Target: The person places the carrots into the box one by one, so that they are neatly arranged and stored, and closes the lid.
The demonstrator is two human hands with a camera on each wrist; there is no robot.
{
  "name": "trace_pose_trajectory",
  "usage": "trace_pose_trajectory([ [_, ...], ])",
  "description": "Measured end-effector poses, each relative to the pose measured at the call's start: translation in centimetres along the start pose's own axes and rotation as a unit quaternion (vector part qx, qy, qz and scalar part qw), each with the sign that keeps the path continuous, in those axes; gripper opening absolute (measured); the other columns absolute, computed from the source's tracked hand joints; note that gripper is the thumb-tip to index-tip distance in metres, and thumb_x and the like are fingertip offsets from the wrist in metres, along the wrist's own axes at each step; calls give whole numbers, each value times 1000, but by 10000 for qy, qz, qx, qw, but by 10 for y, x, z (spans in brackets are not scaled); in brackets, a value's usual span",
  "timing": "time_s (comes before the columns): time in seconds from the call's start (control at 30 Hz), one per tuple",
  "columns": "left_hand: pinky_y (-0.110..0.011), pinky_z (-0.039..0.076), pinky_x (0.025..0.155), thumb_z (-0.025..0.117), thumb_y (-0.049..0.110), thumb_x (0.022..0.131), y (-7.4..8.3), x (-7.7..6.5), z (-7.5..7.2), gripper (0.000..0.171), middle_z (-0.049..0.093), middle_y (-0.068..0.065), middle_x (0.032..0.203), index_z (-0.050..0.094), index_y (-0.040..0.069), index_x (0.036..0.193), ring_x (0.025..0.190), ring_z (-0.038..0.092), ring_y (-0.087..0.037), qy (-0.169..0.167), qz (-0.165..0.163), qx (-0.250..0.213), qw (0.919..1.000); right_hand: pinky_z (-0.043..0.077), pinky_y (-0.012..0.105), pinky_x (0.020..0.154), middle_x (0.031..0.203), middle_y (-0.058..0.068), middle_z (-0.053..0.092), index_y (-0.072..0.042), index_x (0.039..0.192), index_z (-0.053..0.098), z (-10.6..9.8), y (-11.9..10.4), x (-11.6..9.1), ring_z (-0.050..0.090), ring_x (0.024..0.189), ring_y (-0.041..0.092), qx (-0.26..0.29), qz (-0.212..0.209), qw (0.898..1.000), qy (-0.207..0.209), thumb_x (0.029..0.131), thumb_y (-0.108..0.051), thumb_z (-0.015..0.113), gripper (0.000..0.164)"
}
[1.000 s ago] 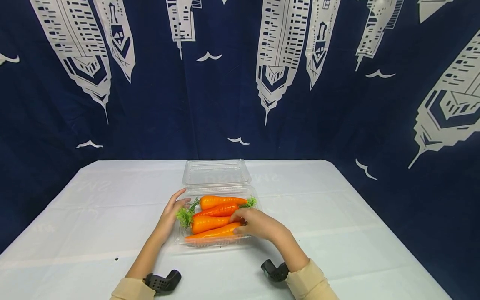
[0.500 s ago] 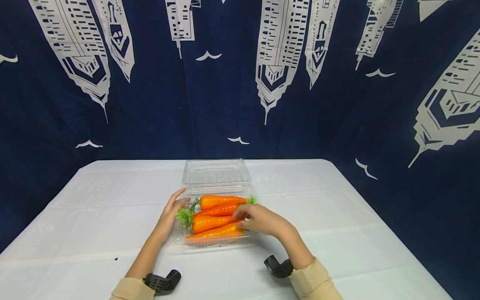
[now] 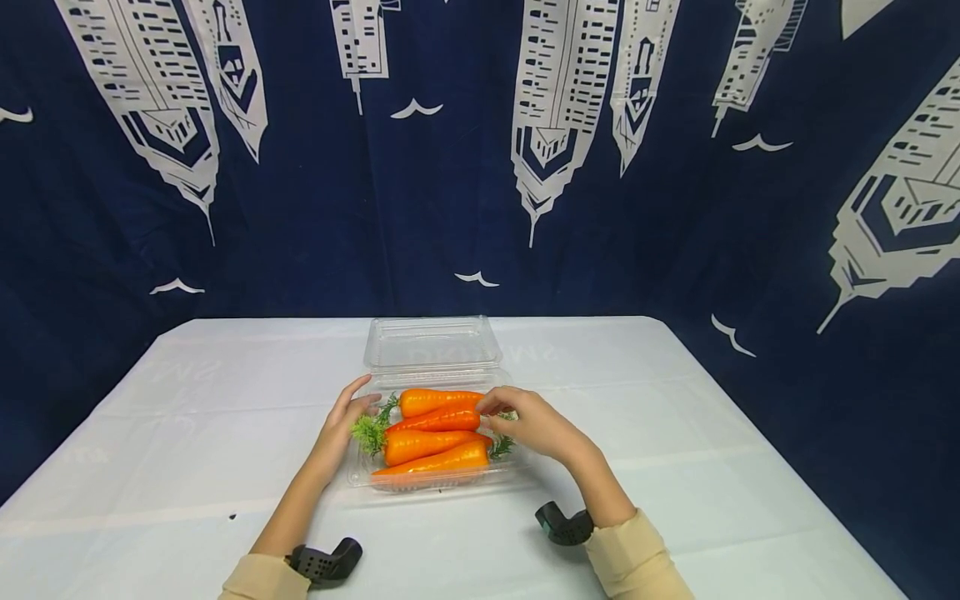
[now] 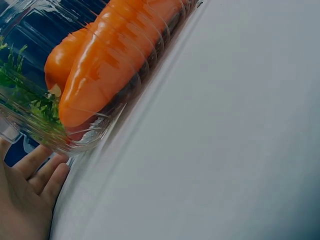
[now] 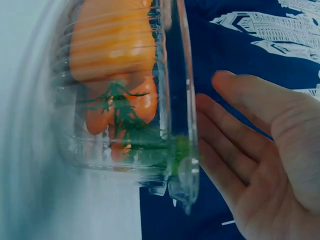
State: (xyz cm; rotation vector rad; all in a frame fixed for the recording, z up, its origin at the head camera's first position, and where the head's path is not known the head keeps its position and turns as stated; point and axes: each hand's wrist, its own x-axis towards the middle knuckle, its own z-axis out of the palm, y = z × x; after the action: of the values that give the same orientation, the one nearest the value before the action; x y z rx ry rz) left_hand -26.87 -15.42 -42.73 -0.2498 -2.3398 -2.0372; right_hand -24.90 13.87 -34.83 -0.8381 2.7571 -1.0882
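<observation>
Several orange carrots [image 3: 431,447] with green tops lie side by side in a clear plastic box [image 3: 355,477], whose hinged lid [image 3: 433,343] is laid back. One redder carrot [image 3: 442,418] sits in the middle of the row. My left hand [image 3: 333,433] rests against the box's left side with its fingers extended, close to a bushy green top [image 3: 368,434]. Over the right end hovers my right hand [image 3: 532,423], fingers loosely bent, near the redder carrot's end. In the right wrist view, thumb and fingers [image 5: 235,130] stand apart, with nothing seen between them.
The box stands on a white-covered table [image 3: 712,467]. A dark blue cloth [image 3: 450,192] printed with white buildings hangs behind and to the sides. A small dark speck [image 3: 232,517] lies at the front left. Both wrists wear black devices [image 3: 326,563].
My right hand has come off the front carrots and moved up and back along the box's right end, uncovering their ends and a green top. The left hand stays put.
</observation>
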Motion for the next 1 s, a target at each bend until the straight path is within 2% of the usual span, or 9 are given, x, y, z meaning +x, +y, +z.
trace_pose_trajectory([
  [0.1,-60,14,108,34,31,98,0,1,0,45,45,-19,136,26,23,142,119,46,-33,-14,10,9,10000,41,48,95,105,2,63,-12,106,62,0,2,2,57,102,20,-8,134,9982,584,88,-17,58,19],
  [0.23,-59,15,108,34,32,98,-1,1,0,45,45,-18,136,26,23,142,118,46,-34,4,-13,37,10000,41,49,95,108,2,62,-14,108,62,-1,6,5,55,105,22,13,434,9893,1390,89,-19,57,20],
  [0.43,-59,14,108,34,30,98,-2,1,0,44,46,-18,135,28,23,141,117,47,-34,48,-16,-8,10000,39,48,97,110,5,62,-13,111,60,-2,18,6,55,107,24,433,827,9739,2067,91,-23,55,23],
  [0.53,-60,14,107,34,30,98,-2,0,0,44,46,-18,135,28,23,141,117,47,-34,38,6,9,10000,39,46,99,110,7,62,-12,114,59,-2,22,7,55,107,24,644,934,9698,2160,91,-22,54,25],
  [0.73,-58,17,107,34,28,98,-3,-1,1,42,48,-19,133,29,23,140,115,49,-35,138,31,-1,9999,42,43,96,116,12,59,-9,121,54,-4,25,16,55,108,25,1079,1098,9656,2095,93,-24,51,32],
  [0.87,-58,17,108,34,28,98,-4,1,0,42,48,-18,134,29,23,140,116,49,-35,108,16,14,9999,42,43,94,118,14,57,-8,123,52,-4,30,28,53,109,26,1379,1303,9584,2134,93,-27,50,36],
  [1.0,-59,16,108,34,28,98,-4,3,1,43,47,-18,134,28,23,140,116,49,-34,97,2,0,10000,40,43,98,121,18,54,-5,128,48,-2,39,41,52,112,29,1927,1509,9477,2048,94,-26,47,40],
])
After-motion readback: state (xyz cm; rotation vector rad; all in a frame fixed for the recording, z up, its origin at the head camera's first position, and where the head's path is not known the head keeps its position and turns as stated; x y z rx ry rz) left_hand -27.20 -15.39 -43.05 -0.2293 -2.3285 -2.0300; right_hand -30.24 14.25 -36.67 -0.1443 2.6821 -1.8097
